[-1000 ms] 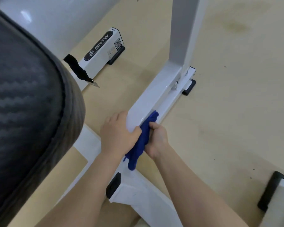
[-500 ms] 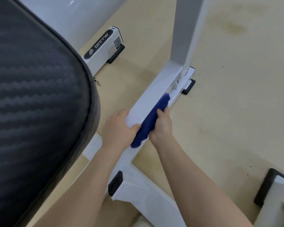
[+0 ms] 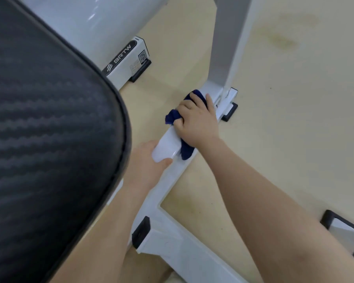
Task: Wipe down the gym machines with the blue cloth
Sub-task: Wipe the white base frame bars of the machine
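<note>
Fingers of the right hand (image 3: 196,121) clench the blue cloth (image 3: 194,97) atop the white frame bar (image 3: 168,146). Bar's length runs away toward the upright post (image 3: 227,43); the left hand (image 3: 149,160) grips its nearer stretch.

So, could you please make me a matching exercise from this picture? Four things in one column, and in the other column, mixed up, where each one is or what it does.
Things:
1. blue cloth
2. left hand
3. right hand
4. black padded seat

Places or states:
a. fills the left side of the view
b. grips the white base bar nearer the person
c. lies bunched on the bar under a hand
d. presses the cloth near the white upright post

Pairs: 1-c, 2-b, 3-d, 4-a
</note>
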### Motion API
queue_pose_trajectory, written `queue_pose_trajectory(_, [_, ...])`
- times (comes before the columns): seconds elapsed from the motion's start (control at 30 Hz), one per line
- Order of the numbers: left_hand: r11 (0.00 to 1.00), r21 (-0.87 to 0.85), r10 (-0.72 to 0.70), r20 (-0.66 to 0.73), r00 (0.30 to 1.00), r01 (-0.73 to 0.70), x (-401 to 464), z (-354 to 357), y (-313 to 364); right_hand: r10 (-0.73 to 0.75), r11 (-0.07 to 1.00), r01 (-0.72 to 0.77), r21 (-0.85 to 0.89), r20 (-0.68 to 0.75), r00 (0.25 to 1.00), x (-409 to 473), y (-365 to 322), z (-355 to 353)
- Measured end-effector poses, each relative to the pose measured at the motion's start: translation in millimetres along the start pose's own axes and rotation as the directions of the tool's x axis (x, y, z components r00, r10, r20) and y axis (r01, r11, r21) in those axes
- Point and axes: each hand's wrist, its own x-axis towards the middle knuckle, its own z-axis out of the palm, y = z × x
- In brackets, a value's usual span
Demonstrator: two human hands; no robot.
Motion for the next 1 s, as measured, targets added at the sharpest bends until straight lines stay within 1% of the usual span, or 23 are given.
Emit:
queue_pose_trajectory(0.03, [1.0, -0.007, -0.008, 0.003, 1.0, 0.008, -1, -1, 2, -0.032, 0.998, 0.033, -0.057, 0.02, 0.999, 11, 9, -5])
queue_pose_trajectory(0.13, [0.999, -0.01, -0.036, 0.0, 0.999, 0.036, -3, -2, 4, -0.017, 0.987, 0.032, -0.16, 0.096, 0.995, 40, 27, -30])
queue_pose_trajectory(0.2, [0.999, -0.016, -0.03, -0.007, 1.0, 0.03, -3, -3, 5, -0.039, 0.974, 0.073, -0.216, 0.154, 0.987, 47, 27, -37])
queue_pose_trajectory(0.23, [1.0, -0.009, -0.026, -0.002, 1.0, 0.026, -2, -3, 7, -0.103, 0.96, 0.143, -0.239, 0.173, 0.98, 39, 21, -35])
queue_pose_trajectory(0.3, [1.0, 0.0, -0.022, 0.016, 1.0, 0.022, -1, -5, 11, -0.343, 0.901, 0.379, -0.213, 0.185, 0.921, 9, 8, -20])
queue_pose_trajectory(0.33, [1.0, 0.003, -0.01, 0.027, 1.0, 0.01, 0, -6, 12, -0.421, 0.878, 0.451, -0.161, 0.188, 0.887, -4, 6, -13])
queue_pose_trajectory(0.37, [1.0, 0.005, 0.0, 0.035, 0.999, 0.0, -1, -7, 14, -0.465, 0.861, 0.49, -0.137, 0.178, 0.867, -6, 10, -11])
queue_pose_trajectory(0.4, [1.0, 0.002, -0.001, 0.036, 0.999, 0.001, -1, -8, 15, -0.461, 0.863, 0.485, -0.142, 0.171, 0.871, 1, 16, -14])
queue_pose_trajectory(0.43, [1.0, 0.011, 0.001, 0.051, 0.999, -0.001, -2, -9, 15, -0.396, 0.896, 0.417, -0.156, 0.148, 0.906, 14, 25, -19])
queue_pose_trajectory(0.5, [1.0, 0.014, -0.019, 0.07, 0.997, 0.018, -3, -9, 16, -0.213, 0.958, 0.232, -0.169, 0.122, 0.969, 37, 39, -36])
queue_pose_trajectory(0.53, [0.999, 0.039, -0.027, 0.084, 0.996, 0.024, -2, -10, 15, -0.155, 0.968, 0.173, -0.18, 0.108, 0.982, 42, 44, -39])
queue_pose_trajectory(0.57, [0.998, 0.065, -0.032, 0.129, 0.991, 0.024, -3, -10, 17, -0.131, 0.974, 0.148, -0.174, 0.103, 0.986, 41, 41, -38])
queue_pose_trajectory(0.6, [0.997, 0.072, -0.022, 0.169, 0.985, 0.01, -2, -10, 19, -0.144, 0.973, 0.161, -0.167, 0.111, 0.983, 33, 32, -31])
queue_pose_trajectory(0.63, [0.999, 0.042, -0.023, 0.191, 0.981, 0.016, -1, -9, 20, -0.202, 0.966, 0.216, -0.144, 0.11, 0.973, 20, 20, -23])
queue_pose_trajectory(0.7, [0.999, 0.024, -0.031, 0.228, 0.973, 0.026, -4, -7, 30, -0.365, 0.929, 0.368, -0.043, 0.069, 0.928, -14, -1, -7])
queue_pose_trajectory(0.77, [0.998, -0.015, -0.064, 0.161, 0.985, 0.067, -12, -9, 30, -0.463, 0.885, 0.464, -0.041, 0.039, 0.886, -31, -5, 0])
queue_pose_trajectory(0.8, [0.998, 0.002, -0.059, 0.113, 0.992, 0.059, -10, -8, 28, -0.448, 0.891, 0.449, -0.072, 0.033, 0.893, -31, -2, 1])
queue_pose_trajectory(0.83, [0.998, 0.03, -0.055, 0.13, 0.99, 0.051, -12, -8, 24, -0.369, 0.925, 0.37, -0.092, 0.03, 0.929, -28, 0, -2])
queue_pose_trajectory(0.87, [0.998, 0.041, -0.047, 0.159, 0.986, 0.041, -14, -8, 20, -0.242, 0.966, 0.244, -0.086, 0.038, 0.97, -24, 1, -4])
queue_pose_trajectory(0.9, [0.998, 0.04, -0.063, 0.204, 0.977, 0.056, -18, -8, 15, -0.113, 0.992, 0.115, -0.058, 0.042, 0.993, -22, -2, -5])
queue_pose_trajectory(0.93, [0.996, 0.055, -0.083, 0.209, 0.974, 0.073, -22, -9, 8, -0.034, 0.999, 0.035, -0.038, 0.045, 0.998, -24, -10, -2])
queue_pose_trajectory(0.97, [0.994, 0.057, -0.102, 0.174, 0.979, 0.093, -29, -10, 0, -0.031, 0.999, 0.032, -0.025, 0.049, 0.998, -33, -21, 5])
queue_pose_trajectory(1.0, [0.994, 0.048, -0.097, 0.069, 0.993, 0.094, -37, -11, -7, -0.094, 0.995, 0.096, -0.019, 0.077, 0.993, -48, -33, 12])
